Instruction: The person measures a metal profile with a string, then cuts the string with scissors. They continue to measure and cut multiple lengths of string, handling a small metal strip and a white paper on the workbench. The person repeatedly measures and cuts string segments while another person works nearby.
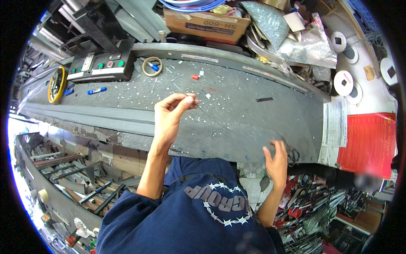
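Over the middle of the dark grey workbench [237,110], my left hand [169,116] is closed in a pinch, thumb against the fingers. From the pinch a thin, wire-like strand [179,88] sticks out at the upper left, and a faint line seems to run on toward the lower right. What it is made of cannot be made out. My right hand [277,165] hovers by the bench's front edge with thumb and fingers apart, slightly blurred, and nothing shows in it. Just right of it lies a pair of dark-handled scissors [292,156].
Small white scraps litter the bench. On it lie a tape roll [146,67], a blue marker [97,91], a red cap [194,77] and a black strip [265,99]. A button control box [101,70] stands at far left; a cardboard box [207,25] sits behind.
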Demonstrator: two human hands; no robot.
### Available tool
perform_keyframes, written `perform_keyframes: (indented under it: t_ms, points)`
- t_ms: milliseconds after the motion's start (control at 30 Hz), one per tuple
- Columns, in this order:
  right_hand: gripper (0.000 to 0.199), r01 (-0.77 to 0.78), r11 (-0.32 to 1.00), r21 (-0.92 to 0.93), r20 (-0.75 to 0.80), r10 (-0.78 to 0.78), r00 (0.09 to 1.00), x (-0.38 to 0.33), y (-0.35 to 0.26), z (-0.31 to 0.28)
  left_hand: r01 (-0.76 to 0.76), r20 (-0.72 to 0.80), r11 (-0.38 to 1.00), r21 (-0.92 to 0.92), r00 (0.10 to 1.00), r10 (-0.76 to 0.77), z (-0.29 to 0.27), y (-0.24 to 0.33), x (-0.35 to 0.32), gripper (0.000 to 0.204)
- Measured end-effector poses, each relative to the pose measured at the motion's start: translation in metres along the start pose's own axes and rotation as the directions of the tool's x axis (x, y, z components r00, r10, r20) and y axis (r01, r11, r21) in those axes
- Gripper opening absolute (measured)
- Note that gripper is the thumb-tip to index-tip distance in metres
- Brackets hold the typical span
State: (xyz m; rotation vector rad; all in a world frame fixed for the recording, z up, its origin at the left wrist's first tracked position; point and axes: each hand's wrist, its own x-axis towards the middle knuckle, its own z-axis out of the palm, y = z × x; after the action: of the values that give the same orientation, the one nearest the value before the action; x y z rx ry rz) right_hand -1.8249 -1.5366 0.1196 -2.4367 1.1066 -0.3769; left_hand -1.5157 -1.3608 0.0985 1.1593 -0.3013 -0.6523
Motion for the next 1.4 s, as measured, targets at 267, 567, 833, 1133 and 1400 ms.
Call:
perform_keyframes:
  t_ms: [267,567,833,1133,1400]
  points:
    - [0.021,0.242,0.787,0.568,-0.059,-0.254,0.965,0.035,-0.096,0.012,-0.149,0.478,0.909,0.39,0.876,-0.062,0.054,0.019,-0.04,0.008]
    - [0.01,0.148,0.547,0.824,-0.069,-0.163,0.984,0.035,-0.115,0.024,-0.058,0.481,0.926,0.374,0.865,-0.14,0.059,0.017,-0.05,0.008]
    - [0.007,0.205,0.594,0.778,-0.099,-0.206,0.974,0.029,-0.112,0.028,-0.106,0.497,0.888,0.448,0.855,-0.149,0.055,0.013,-0.048,0.012]
    - [0.006,0.159,0.333,0.929,-0.17,0.002,0.985,0.02,-0.113,0.025,0.139,0.409,0.989,0.043,0.901,-0.144,0.044,-0.006,-0.041,0.013]
    - [0.018,-0.104,0.479,0.871,0.079,0.072,0.994,0.016,-0.115,0.033,0.174,0.419,0.983,-0.064,0.899,-0.132,0.052,-0.014,-0.045,0.015]
